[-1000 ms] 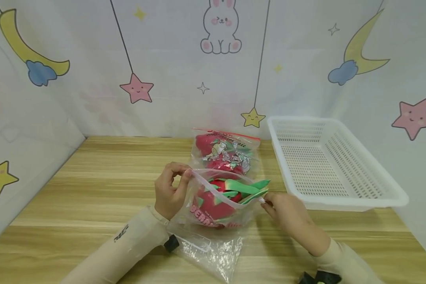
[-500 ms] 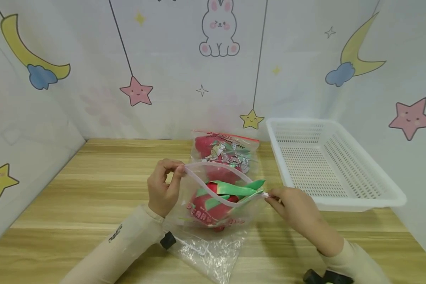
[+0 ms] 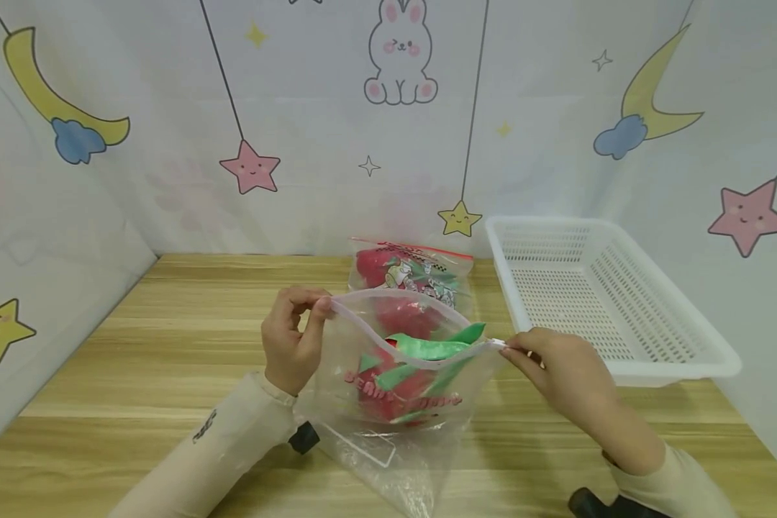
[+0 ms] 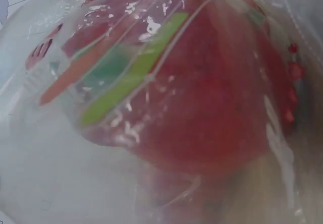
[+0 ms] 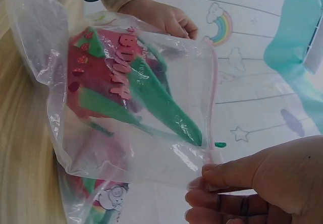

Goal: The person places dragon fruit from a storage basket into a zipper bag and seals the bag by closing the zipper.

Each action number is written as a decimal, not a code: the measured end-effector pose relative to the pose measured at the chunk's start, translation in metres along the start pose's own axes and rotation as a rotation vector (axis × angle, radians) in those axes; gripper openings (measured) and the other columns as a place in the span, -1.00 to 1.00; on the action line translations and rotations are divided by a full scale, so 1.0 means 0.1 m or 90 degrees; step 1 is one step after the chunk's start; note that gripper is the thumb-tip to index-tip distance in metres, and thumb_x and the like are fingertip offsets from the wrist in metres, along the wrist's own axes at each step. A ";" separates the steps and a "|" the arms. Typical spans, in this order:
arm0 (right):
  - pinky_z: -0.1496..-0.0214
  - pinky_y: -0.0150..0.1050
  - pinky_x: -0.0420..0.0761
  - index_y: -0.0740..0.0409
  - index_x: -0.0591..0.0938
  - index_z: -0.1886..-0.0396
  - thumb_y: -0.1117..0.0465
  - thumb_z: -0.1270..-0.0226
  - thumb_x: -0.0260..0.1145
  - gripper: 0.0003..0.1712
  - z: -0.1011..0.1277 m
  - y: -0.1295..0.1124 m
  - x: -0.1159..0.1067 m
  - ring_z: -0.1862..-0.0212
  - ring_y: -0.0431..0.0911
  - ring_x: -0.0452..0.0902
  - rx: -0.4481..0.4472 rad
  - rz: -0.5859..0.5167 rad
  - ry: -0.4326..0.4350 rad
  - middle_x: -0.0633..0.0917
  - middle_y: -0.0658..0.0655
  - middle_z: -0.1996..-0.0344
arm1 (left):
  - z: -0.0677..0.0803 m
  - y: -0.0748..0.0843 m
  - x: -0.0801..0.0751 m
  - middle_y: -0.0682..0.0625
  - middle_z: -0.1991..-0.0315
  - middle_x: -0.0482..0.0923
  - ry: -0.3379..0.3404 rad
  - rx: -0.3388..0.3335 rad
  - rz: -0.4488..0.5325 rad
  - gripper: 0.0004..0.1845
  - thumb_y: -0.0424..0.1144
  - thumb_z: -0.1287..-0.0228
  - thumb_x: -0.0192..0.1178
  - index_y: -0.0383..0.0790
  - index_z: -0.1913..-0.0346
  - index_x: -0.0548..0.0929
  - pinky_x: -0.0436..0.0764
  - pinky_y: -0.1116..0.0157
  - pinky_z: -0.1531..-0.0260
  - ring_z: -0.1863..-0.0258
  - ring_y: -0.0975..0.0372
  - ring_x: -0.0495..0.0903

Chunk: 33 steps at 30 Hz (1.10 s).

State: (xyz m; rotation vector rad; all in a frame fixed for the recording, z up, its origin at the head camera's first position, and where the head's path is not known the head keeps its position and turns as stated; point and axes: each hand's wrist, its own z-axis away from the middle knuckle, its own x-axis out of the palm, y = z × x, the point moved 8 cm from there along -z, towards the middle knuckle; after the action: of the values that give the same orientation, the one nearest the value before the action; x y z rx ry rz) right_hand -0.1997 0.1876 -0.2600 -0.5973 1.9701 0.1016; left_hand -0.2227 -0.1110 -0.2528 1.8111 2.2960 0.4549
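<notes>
Above the middle of the wooden surface (image 3: 168,338) I see a clear zip bag (image 3: 401,374) held up between both hands. My left hand (image 3: 291,338) pinches the bag's rim at its left corner, thumb and fingers curled onto the plastic. My right hand (image 3: 566,370) pinches the opposite end of the zip strip, fingertips (image 5: 212,176) pressed together on the plastic edge. The mouth of the bag gapes open between the two grips, the near lip sagging in a curve.

Inside the bag sits a red stuffed toy (image 3: 395,381) with green leaf-like strips (image 3: 427,347) across its top; the leaves poke up toward the opening. Pink lettering is printed on the bag's front, too blurred for me to read. The left wrist view shows only the red toy and a green strip pressed close behind the plastic.

Under the held bag, a crumpled sheet of clear plastic (image 3: 395,467) lies flat on the surface. Just behind the held bag a second bag (image 3: 414,273) with a red zip edge stands, holding something red with printed figures. To the right, well apart from my hands, a white perforated basket (image 3: 621,360) rests on the surface near the wall.
</notes>
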 end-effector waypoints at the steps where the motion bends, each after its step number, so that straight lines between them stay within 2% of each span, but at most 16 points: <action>1: 0.52 -0.40 0.43 0.01 0.74 0.40 0.16 -0.20 0.40 -0.95 0.00 0.00 -0.03 0.52 -0.32 0.44 -0.007 0.002 0.012 0.69 -0.13 0.53 | -0.01 0.00 -0.01 -0.20 0.44 0.53 0.006 -0.003 0.007 -0.53 -0.18 -0.37 0.14 -0.66 0.40 0.41 0.57 0.60 0.29 0.33 0.54 0.55; 6: 0.51 -0.40 0.46 0.02 0.73 0.41 0.22 -0.12 0.44 -0.97 0.02 -0.04 -0.14 0.52 -0.32 0.49 -0.042 -0.002 0.067 0.71 -0.13 0.50 | -0.07 0.04 -0.08 0.23 0.27 0.55 0.034 -0.013 0.022 -0.49 -0.17 -0.36 0.16 -0.71 0.40 0.38 0.59 0.59 0.30 0.37 0.54 0.57; 8: 0.52 -0.40 0.46 0.02 0.73 0.41 0.25 -0.08 0.46 -0.93 0.03 -0.06 -0.17 0.52 -0.33 0.49 -0.051 -0.007 0.083 0.70 -0.14 0.52 | -0.09 0.05 -0.09 0.28 0.24 0.54 0.038 -0.010 0.023 -0.48 -0.17 -0.36 0.15 -0.72 0.40 0.37 0.60 0.59 0.30 0.38 0.54 0.57; 12: 0.53 -0.46 0.42 0.02 0.72 0.43 0.29 -0.01 0.49 -0.88 0.07 -0.08 -0.27 0.53 -0.35 0.46 -0.077 -0.021 0.143 0.67 -0.15 0.54 | -0.11 0.07 -0.10 0.29 0.24 0.53 0.045 -0.004 0.025 -0.48 -0.18 -0.35 0.16 -0.74 0.39 0.37 0.61 0.58 0.29 0.39 0.53 0.57; 14: 0.55 -0.50 0.38 0.04 0.72 0.44 0.16 -0.16 0.42 -0.94 0.09 -0.10 -0.33 0.55 -0.36 0.41 -0.105 -0.032 0.190 0.66 -0.14 0.55 | -0.12 0.08 -0.11 0.28 0.25 0.53 0.050 -0.003 0.027 -0.48 -0.18 -0.34 0.17 -0.74 0.39 0.37 0.61 0.58 0.29 0.40 0.53 0.57; 17: 0.58 -0.56 0.34 0.09 0.72 0.47 -0.06 -0.38 0.19 -0.61 0.11 -0.12 -0.41 0.59 -0.36 0.34 -0.141 -0.050 0.257 0.63 -0.10 0.56 | -0.14 0.10 -0.12 0.27 0.26 0.53 0.052 -0.005 0.032 -0.47 -0.17 -0.33 0.18 -0.74 0.39 0.37 0.60 0.58 0.30 0.40 0.52 0.57; 19: 0.60 -0.57 0.34 0.14 0.72 0.49 -0.18 -0.43 0.02 -0.41 0.12 -0.13 -0.45 0.60 -0.34 0.33 -0.158 -0.060 0.298 0.61 -0.06 0.57 | -0.14 0.10 -0.12 0.28 0.25 0.53 0.053 -0.007 0.030 -0.44 -0.15 -0.33 0.19 -0.74 0.40 0.36 0.60 0.58 0.30 0.40 0.53 0.57; 20: 0.61 -0.58 0.34 0.16 0.72 0.50 -0.19 -0.44 0.00 -0.38 0.13 -0.13 -0.47 0.60 -0.33 0.33 -0.161 -0.065 0.316 0.61 -0.05 0.57 | -0.14 0.11 -0.13 0.28 0.25 0.53 0.054 -0.008 0.032 -0.44 -0.14 -0.33 0.19 -0.74 0.40 0.36 0.60 0.58 0.31 0.40 0.53 0.57; 28: 0.58 -0.62 0.33 0.26 0.73 0.52 -0.11 -0.41 0.16 -0.43 0.19 -0.10 -0.65 0.53 -0.39 0.32 -0.152 -0.095 0.424 0.61 0.10 0.56 | -0.21 0.19 -0.17 0.22 0.25 0.58 0.068 -0.013 0.085 -0.44 -0.17 -0.31 0.20 -0.76 0.40 0.32 0.61 0.56 0.35 0.41 0.46 0.60; 33: 0.54 -0.64 0.31 0.33 0.73 0.51 -0.10 -0.38 0.20 -0.43 0.21 -0.07 -0.72 0.48 -0.44 0.31 -0.150 -0.133 0.459 0.60 0.17 0.57 | -0.24 0.28 -0.21 0.12 0.26 0.62 0.083 -0.002 0.135 -0.46 -0.25 -0.29 0.23 -0.78 0.39 0.29 0.62 0.51 0.36 0.42 0.40 0.63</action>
State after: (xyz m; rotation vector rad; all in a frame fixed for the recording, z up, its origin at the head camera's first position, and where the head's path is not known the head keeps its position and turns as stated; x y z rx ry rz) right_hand -0.1545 0.2143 -0.2067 -1.1036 2.5883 -0.0188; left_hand -0.2000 -0.1283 -0.2210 2.0925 2.1888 0.6266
